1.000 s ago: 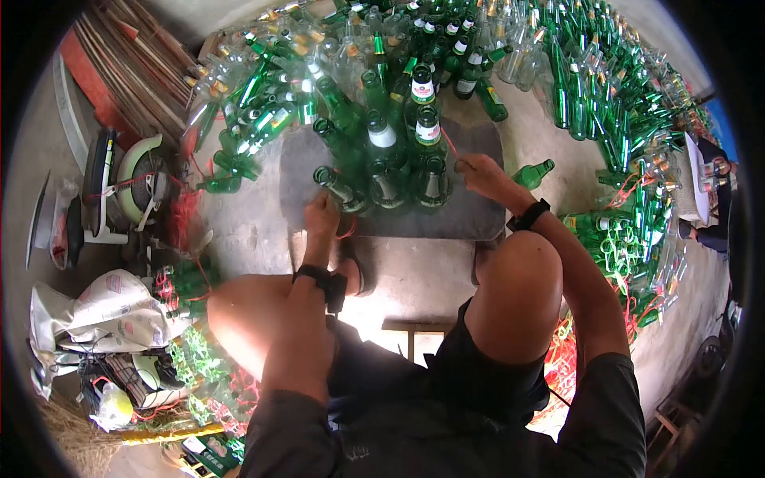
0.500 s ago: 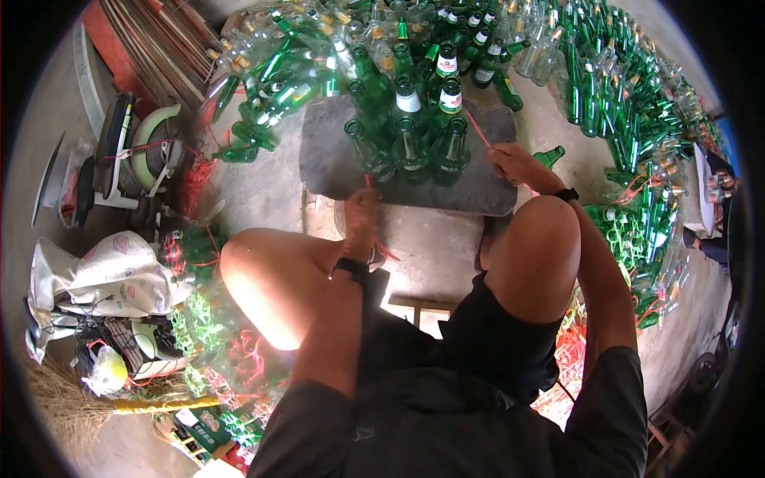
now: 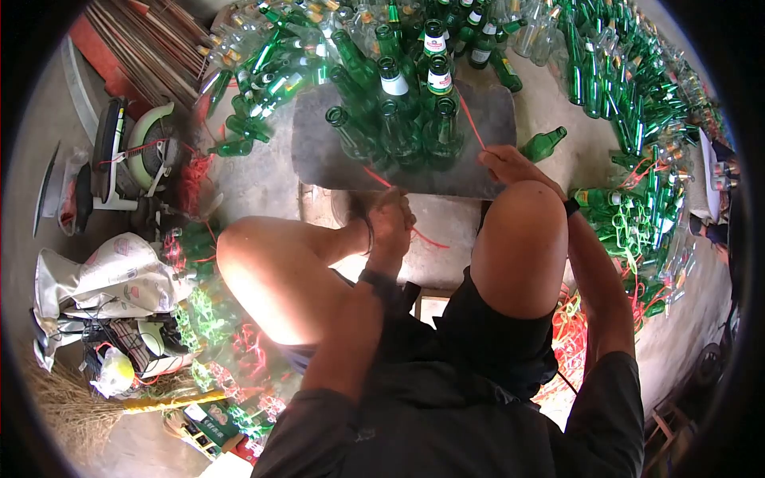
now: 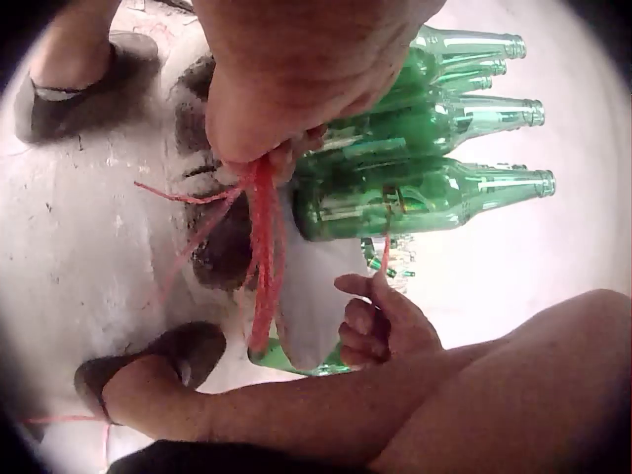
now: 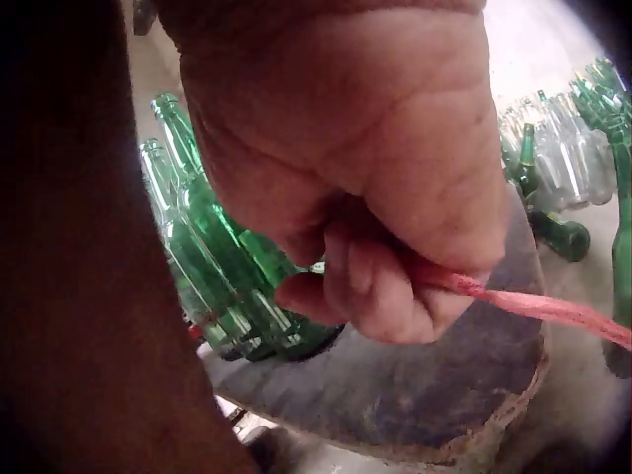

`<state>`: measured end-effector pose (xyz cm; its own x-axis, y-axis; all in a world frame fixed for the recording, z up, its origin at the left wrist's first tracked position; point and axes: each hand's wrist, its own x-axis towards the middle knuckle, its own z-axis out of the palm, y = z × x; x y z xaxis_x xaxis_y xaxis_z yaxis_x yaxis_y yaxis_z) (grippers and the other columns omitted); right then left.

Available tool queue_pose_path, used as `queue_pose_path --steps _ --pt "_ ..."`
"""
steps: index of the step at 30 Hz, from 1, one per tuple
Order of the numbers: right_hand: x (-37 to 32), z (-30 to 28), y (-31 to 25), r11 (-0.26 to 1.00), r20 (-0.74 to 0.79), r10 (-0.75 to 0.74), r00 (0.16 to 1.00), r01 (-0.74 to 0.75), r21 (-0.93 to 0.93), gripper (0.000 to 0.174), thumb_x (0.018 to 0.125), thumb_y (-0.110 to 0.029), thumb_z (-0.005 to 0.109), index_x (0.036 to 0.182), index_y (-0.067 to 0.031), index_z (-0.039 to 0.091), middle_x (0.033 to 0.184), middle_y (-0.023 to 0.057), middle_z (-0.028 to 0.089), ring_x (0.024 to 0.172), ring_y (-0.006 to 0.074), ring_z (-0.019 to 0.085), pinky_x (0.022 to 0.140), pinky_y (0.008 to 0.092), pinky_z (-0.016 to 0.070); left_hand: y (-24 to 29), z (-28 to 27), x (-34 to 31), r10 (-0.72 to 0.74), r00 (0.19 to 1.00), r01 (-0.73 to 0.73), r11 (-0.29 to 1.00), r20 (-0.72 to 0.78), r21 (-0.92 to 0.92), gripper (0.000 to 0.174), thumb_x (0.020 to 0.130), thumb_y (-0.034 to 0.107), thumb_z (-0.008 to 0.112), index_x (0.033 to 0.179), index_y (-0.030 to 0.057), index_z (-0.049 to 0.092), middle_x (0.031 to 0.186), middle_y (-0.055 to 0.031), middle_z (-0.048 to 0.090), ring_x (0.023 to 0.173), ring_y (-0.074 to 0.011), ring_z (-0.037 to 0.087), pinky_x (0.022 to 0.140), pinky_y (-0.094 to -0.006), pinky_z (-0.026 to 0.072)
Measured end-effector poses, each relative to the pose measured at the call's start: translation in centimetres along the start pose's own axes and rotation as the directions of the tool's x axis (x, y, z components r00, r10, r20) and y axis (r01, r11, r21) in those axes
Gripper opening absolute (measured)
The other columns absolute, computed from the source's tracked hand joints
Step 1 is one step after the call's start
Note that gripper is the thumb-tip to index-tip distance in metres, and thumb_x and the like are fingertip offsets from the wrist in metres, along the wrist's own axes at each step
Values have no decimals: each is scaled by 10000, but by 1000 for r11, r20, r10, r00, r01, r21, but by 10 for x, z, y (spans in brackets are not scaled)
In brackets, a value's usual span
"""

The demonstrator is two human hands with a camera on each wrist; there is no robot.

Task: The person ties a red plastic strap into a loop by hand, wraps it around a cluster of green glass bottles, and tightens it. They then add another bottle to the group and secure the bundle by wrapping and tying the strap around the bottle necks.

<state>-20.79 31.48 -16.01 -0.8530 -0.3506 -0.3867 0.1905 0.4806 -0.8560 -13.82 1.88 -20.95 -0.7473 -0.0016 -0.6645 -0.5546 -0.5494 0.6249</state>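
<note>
A cluster of green glass bottles [image 3: 401, 139] stands upright on a dark slab [image 3: 490, 115], some with white neck labels. My left hand [image 3: 390, 221] grips red plastic twine [image 3: 376, 177] in front of the slab's near edge, and a loose tail hangs past the fist. In the left wrist view several red strands [image 4: 265, 257] dangle below that hand. To the right of the bottles, my right hand [image 3: 514, 167] holds another length of the twine with curled fingers. This length slants from the bottles to the fist, and its end [image 5: 553, 308] sticks out beyond the hand.
One green bottle [image 3: 544, 144] lies on the floor just right of the slab. Piles of green and clear bottles [image 3: 606, 95] spread across the back and right. At left are a wheeled machine [image 3: 147, 155] and a white sack [image 3: 127, 279]. My knees flank the slab's near side.
My left hand has moved from beside the left bottle toward my body and to the right, drawing out a longer stretch of twine. The right hand still holds its length beside the slab.
</note>
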Motion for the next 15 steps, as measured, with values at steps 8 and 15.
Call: queue_pose_path --steps 8,15 --pt "-21 34 25 980 -125 80 989 -55 190 275 1038 -343 578 1076 -73 617 838 -14 553 792 80 518 702 268 420 -26 34 -3 64 996 -44 957 64 -286 155 1045 220 569 961 97 612 728 19 486 603 -110 447 613 -316 419" --pt "-31 14 -18 998 29 41 999 -42 49 305 1021 -314 535 909 -47 630 693 3 484 644 110 469 604 294 390 -24 50 -5 22 997 4 949 80 -317 120 1049 181 512 956 122 558 846 5 481 772 -141 475 768 -373 466"
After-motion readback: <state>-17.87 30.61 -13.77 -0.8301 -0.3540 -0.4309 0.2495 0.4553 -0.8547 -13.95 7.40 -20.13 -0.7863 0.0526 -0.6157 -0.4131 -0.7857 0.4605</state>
